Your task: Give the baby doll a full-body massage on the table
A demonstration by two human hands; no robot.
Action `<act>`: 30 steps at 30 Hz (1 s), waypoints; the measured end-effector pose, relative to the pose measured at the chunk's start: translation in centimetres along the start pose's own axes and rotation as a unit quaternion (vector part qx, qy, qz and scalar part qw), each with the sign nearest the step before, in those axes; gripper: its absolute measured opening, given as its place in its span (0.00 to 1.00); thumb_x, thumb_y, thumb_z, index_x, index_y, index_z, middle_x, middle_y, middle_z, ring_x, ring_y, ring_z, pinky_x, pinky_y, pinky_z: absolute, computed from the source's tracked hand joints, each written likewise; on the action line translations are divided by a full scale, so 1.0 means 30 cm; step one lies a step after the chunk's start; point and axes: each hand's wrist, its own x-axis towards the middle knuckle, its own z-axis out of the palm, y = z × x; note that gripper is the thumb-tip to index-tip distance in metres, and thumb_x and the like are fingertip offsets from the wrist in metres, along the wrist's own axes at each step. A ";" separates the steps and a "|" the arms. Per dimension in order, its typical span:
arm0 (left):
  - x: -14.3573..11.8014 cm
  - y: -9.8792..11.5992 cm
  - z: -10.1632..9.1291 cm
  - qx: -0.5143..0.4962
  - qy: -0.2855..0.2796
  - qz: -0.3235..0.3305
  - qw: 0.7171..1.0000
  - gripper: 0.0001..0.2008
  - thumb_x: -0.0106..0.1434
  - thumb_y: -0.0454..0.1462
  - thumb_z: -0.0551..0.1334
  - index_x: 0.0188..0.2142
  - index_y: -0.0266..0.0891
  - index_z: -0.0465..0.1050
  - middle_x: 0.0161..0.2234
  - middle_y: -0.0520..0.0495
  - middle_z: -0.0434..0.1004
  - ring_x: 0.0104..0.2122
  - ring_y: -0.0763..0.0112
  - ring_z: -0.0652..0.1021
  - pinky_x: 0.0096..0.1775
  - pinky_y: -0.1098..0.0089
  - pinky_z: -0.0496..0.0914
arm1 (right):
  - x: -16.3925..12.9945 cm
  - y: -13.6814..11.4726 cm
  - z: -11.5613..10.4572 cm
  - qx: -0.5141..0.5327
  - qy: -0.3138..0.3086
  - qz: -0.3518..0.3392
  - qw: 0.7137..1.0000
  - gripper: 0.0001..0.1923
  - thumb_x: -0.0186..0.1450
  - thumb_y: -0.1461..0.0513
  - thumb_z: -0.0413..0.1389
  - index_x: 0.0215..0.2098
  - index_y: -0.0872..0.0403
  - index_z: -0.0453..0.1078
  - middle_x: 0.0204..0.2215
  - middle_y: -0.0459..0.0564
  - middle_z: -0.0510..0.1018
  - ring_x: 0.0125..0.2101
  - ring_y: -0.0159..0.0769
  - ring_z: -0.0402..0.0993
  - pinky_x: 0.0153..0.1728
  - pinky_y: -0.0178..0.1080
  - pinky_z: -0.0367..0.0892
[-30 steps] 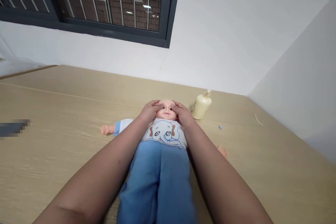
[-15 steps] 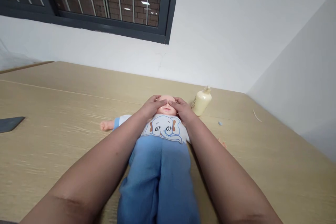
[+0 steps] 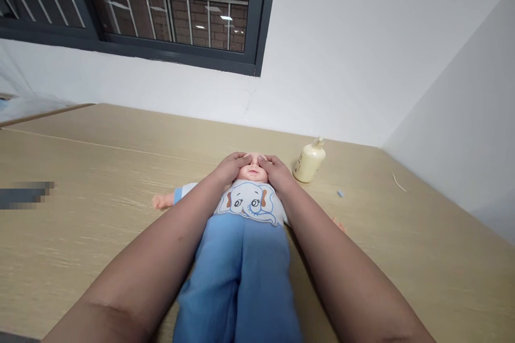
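A: What is hard to make out, starting at the left?

B: A dark flat thing (image 3: 26,195) on the table (image 3: 80,225) is blurred into blocks, so I cannot tell what it is. The bottom edge cuts off the doll's (image 3: 245,241) blue legs, and both forearms enter from there.

A: And the doll itself?

B: It lies on its back in the middle of the table, head toward the wall. The left hand (image 3: 229,169) and the right hand (image 3: 277,171) rest flat on either side of its head, fingers loosely together, with the fingertips meeting over the eyes. Only the nose, mouth and a strip of forehead show. One doll arm sticks out left of the left forearm; the other is mostly hidden behind the right forearm.

A: What else is around?

B: A cream pump bottle (image 3: 309,161) stands just right of the right hand, apart from it. Farther right lie a small blue scrap (image 3: 340,193) and a thin pale sliver (image 3: 398,183). A barred window (image 3: 161,5) is in the wall above.
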 end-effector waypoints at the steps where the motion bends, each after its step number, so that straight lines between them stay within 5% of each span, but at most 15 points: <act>1: -0.001 0.001 0.000 -0.008 -0.007 -0.001 1.000 0.17 0.51 0.42 0.75 0.35 0.36 0.75 0.32 0.43 0.81 0.31 0.63 0.80 0.38 0.64 0.74 | 0.000 0.000 0.000 0.011 -0.003 0.000 1.000 0.21 0.57 0.49 0.67 0.42 0.50 0.71 0.34 0.47 0.81 0.38 0.41 0.79 0.41 0.43 0.74; 9: -0.016 0.009 -0.006 -0.047 -0.030 -0.016 0.998 0.12 0.54 0.36 0.70 0.39 0.36 0.78 0.38 0.38 0.83 0.37 0.56 0.82 0.43 0.58 0.76 | -0.027 -0.020 -0.012 0.079 -0.031 0.019 0.996 0.16 0.59 0.55 0.65 0.43 0.50 0.72 0.37 0.49 0.82 0.39 0.42 0.79 0.41 0.44 0.75; 18: -0.017 0.010 -0.006 -0.063 -0.021 -0.009 0.998 0.17 0.52 0.35 0.70 0.43 0.37 0.78 0.42 0.38 0.82 0.40 0.56 0.82 0.44 0.59 0.76 | -0.057 -0.041 -0.037 0.076 -0.059 0.016 0.995 0.23 0.54 0.58 0.67 0.48 0.50 0.74 0.45 0.52 0.82 0.41 0.44 0.79 0.40 0.44 0.73; 30: 0.011 -0.014 0.006 0.015 0.036 0.030 0.999 0.24 0.46 0.41 0.78 0.42 0.37 0.78 0.35 0.44 0.82 0.36 0.62 0.80 0.42 0.64 0.72 | -0.018 -0.016 -0.019 -0.025 0.027 -0.033 0.999 0.21 0.52 0.53 0.70 0.42 0.51 0.75 0.37 0.49 0.82 0.41 0.42 0.78 0.44 0.43 0.72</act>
